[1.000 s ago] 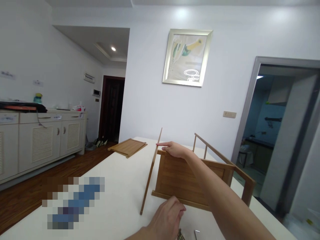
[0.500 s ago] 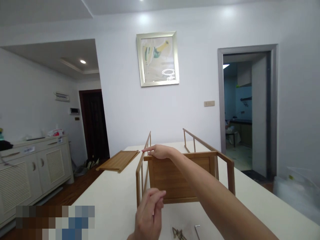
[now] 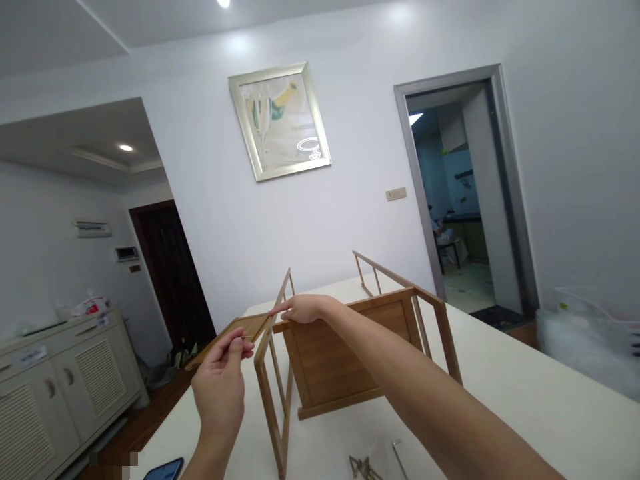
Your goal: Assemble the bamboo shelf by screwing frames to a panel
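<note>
My right hand (image 3: 306, 309) reaches across and grips the top corner where a wooden panel (image 3: 345, 353) meets the left side frame (image 3: 265, 380). Its index finger stretches out onto the frame's bar. To the left of that joint, my left hand (image 3: 223, 373) is raised, thumb and fingers pinching a thin brass-coloured screw (image 3: 247, 337), mostly hidden by the fingertips. The panel stands on edge between the left frame and a matching right side frame (image 3: 445, 333). Behind my left hand, another wooden panel (image 3: 250, 325) lies flat.
Several brass-coloured screws (image 3: 365, 468) and a hex key (image 3: 399, 460) lie on the white table (image 3: 530, 407) near its front. A phone (image 3: 164, 469) rests at the lower left. Clear plastic wrapping (image 3: 580, 333) is at the right, a white cabinet (image 3: 75, 373) at the left.
My left hand has risen and moved left, up beside the left frame, and the screw now shows in its fingertips. My right hand keeps its hold. The view has tilted.
</note>
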The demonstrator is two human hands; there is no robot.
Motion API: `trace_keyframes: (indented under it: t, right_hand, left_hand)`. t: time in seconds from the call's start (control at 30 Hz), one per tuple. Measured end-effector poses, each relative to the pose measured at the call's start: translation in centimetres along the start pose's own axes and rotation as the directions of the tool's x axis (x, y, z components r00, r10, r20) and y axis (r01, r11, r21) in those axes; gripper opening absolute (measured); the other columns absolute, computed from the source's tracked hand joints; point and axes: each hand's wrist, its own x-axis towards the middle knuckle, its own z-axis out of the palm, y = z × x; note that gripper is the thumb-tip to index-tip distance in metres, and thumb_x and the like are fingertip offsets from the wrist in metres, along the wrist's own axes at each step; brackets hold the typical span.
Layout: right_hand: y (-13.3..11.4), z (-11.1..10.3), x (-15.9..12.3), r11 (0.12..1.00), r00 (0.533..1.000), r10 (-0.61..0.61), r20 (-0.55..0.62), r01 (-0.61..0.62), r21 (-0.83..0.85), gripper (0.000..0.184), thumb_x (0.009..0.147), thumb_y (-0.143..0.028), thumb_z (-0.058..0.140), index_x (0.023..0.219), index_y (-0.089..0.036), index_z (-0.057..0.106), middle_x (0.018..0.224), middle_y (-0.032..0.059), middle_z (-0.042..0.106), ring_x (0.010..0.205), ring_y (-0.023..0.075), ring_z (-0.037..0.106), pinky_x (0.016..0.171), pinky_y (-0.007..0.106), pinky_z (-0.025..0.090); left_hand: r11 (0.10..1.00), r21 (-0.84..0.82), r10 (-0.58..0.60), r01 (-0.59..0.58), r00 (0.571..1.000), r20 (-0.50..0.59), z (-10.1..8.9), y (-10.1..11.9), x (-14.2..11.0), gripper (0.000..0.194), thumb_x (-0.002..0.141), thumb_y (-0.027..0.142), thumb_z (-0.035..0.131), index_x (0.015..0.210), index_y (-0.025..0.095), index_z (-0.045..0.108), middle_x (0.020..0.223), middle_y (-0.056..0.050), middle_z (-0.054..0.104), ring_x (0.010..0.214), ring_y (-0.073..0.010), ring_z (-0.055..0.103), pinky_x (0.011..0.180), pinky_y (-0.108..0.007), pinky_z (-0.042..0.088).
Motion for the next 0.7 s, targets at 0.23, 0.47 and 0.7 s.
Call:
trace_keyframes:
  t: [0.23,0.47,0.7]
  right_hand:
    - [0.0,0.0,0.2,0.998,0.998,0.009,0.063,-0.006,-0.055,0.043,0.085,-0.023,0.052,0.126,-0.033,0.058,0.125,0.0001,0.063,0.113,0.0184,0.059,0.094,0.027,0.044]
    - [-0.1,0.0,0.0,0.998,0.998,0.011,0.067,-0.006,-0.064,0.044,0.085,-0.023,0.05,0.128,-0.034,0.056,0.125,0.0002,0.063,0.111,0.018,0.06,0.093,0.027,0.044]
    - [-0.4,-0.1,-0.1,0.998,0.998,0.022,0.054,-0.018,-0.064,0.044,0.084,-0.022,0.052,0.125,-0.034,0.059,0.124,0.0002,0.063,0.111,0.0194,0.061,0.093,0.028,0.045]
  left_hand:
    - [0.961,-0.201,-0.183,0.192,0.981,0.061,1.6,-3.1,0.6,0.043,0.064,0.041,0.074,0.099,0.015,0.069,0.085,-0.004,0.069,0.07,-0.0129,0.063,0.066,-0.024,0.052]
    - [0.926,-0.244,-0.275,0.288,0.958,0.088,2.0,-3.4,0.1,0.044,0.062,0.037,0.074,0.099,0.015,0.068,0.084,-0.004,0.069,0.065,-0.0127,0.063,0.056,-0.022,0.051]
    - [0.918,-0.234,-0.306,0.321,0.947,0.099,2.0,-3.8,0.1,0.045,0.062,0.037,0.075,0.102,0.016,0.069,0.086,-0.004,0.069,0.064,-0.0116,0.062,0.05,-0.019,0.048]
